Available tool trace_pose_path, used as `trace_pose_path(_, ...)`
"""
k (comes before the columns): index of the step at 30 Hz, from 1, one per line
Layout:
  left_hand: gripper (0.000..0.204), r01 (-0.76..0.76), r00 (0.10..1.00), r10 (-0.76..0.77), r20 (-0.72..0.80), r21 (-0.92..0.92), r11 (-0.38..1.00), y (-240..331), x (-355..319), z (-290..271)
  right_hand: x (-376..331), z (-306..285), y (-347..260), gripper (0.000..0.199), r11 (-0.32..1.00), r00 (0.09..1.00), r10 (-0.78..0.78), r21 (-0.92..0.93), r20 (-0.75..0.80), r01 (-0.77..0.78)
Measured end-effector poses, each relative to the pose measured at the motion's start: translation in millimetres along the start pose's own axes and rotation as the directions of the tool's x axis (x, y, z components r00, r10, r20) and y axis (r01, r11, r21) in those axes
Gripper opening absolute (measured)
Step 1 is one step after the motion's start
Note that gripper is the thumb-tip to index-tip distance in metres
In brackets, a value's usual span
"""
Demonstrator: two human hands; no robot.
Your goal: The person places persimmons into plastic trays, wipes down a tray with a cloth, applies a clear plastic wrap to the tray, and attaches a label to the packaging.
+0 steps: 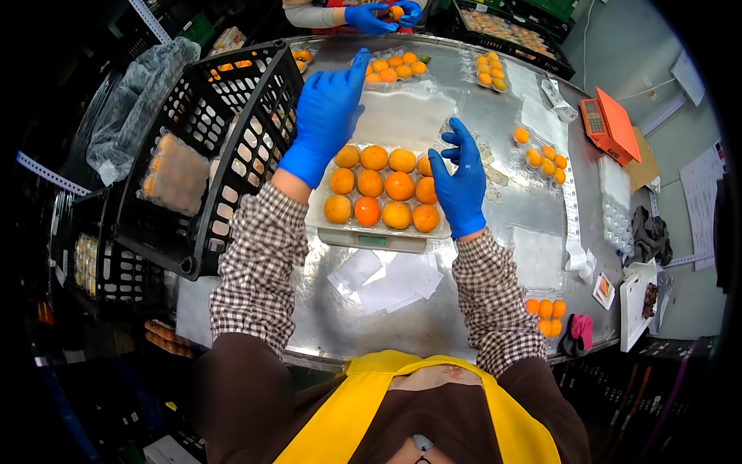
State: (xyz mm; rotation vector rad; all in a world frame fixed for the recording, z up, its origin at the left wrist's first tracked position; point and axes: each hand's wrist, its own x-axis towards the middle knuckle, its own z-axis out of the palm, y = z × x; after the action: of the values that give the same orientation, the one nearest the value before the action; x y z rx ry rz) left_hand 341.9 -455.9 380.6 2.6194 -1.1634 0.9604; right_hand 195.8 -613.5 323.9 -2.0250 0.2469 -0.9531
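In front of me a clear plastic clamshell box [318,205] full of round orange fruits [399,185] rests on a small scale [372,240]. Its clear lid [410,108] is folded back on the far side. My left hand [326,112], in a blue glove, is over the box's far left side by the lid, index finger stretched away from me; I cannot tell whether it touches the lid. At the box's right edge is my right hand [462,182], gloved in blue too, with fingers apart and nothing held.
A black crate [202,155] with packed fruit boxes stands tilted at left. Paper slips [390,280] lie before the scale. More fruit boxes [488,71] and an orange scale [610,127] are on the metal table [309,325]. Across it, another person's gloved hands [372,18] hold a fruit.
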Motion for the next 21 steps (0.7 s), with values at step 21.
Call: trace_pose_path(21, 0.056, -0.005, 0.999, 0.002, -0.054, -0.052, 0.999, -7, 10, 27, 2, 56, -1, 0.015, 0.721, 0.565, -0.369, -0.156, 0.738, 0.675)
